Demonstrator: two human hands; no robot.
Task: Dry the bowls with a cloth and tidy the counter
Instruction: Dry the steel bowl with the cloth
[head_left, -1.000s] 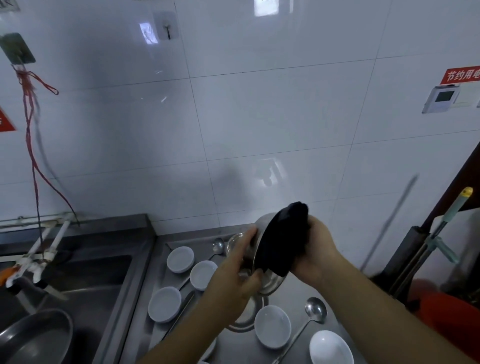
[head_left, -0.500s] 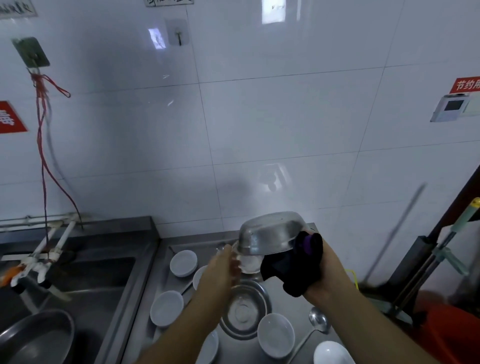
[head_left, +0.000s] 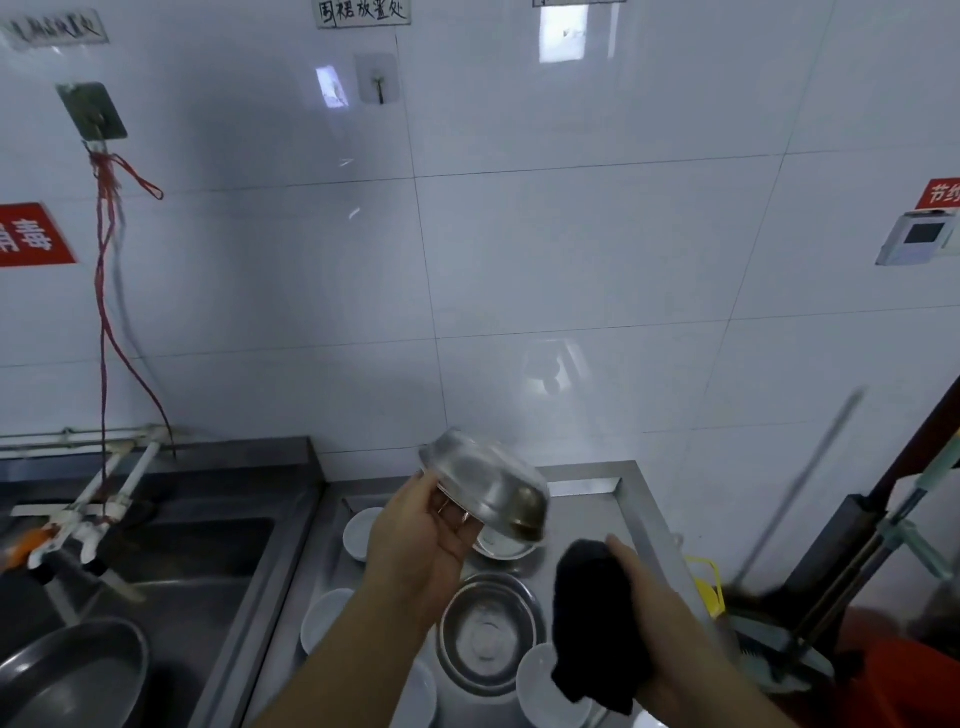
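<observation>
My left hand (head_left: 423, 540) grips the rim of a steel bowl (head_left: 491, 488), holding it upside down and tilted above the counter. My right hand (head_left: 649, 613) holds a dark cloth (head_left: 595, 623) bunched in its fingers, lower and to the right, apart from that bowl. On the steel counter (head_left: 587, 486) beneath lie another steel bowl (head_left: 488, 634), upright, a further bowl (head_left: 506, 545) partly hidden under the held one, and several small white dishes (head_left: 324, 618).
A sink (head_left: 171, 551) with a faucet (head_left: 78, 514) and a large metal basin (head_left: 67, 675) lies to the left. Mop handles (head_left: 893, 535) and a red bucket (head_left: 904, 680) stand at the right beside the counter edge. A tiled wall rises behind.
My right hand has pulled the cloth away from the held bowl, down and to the right. My left hand now holds the bowl alone, tilted. The view has risen.
</observation>
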